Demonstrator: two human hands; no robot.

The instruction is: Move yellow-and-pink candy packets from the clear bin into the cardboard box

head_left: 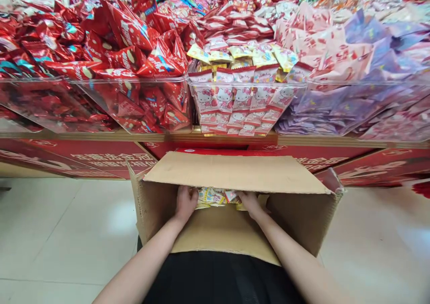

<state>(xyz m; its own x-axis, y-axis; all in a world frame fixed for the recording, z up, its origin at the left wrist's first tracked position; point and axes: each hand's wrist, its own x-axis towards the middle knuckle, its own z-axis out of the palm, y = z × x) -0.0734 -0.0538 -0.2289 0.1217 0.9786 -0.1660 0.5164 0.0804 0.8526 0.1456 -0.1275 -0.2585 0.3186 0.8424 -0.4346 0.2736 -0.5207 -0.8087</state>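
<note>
An open cardboard box (235,171) stands in front of my body, and both my hands reach into it. Inside lies a row of small yellow-and-white candy packets (211,196). My left hand (187,202) has its fingers curled on the left end of this row. At the other end my right hand (251,202) closes on the packets, near one with a pink and red print. The box's upper flap overhangs and partly hides the fingertips.
Behind the box, a clear bin (247,91) holds Hello Kitty packets with yellow ones on top. Red candy bags (134,62) fill the bins to its left; pink bags (336,48) and purple bags (322,104) lie to its right. Red printed panels (110,158) run below the shelf.
</note>
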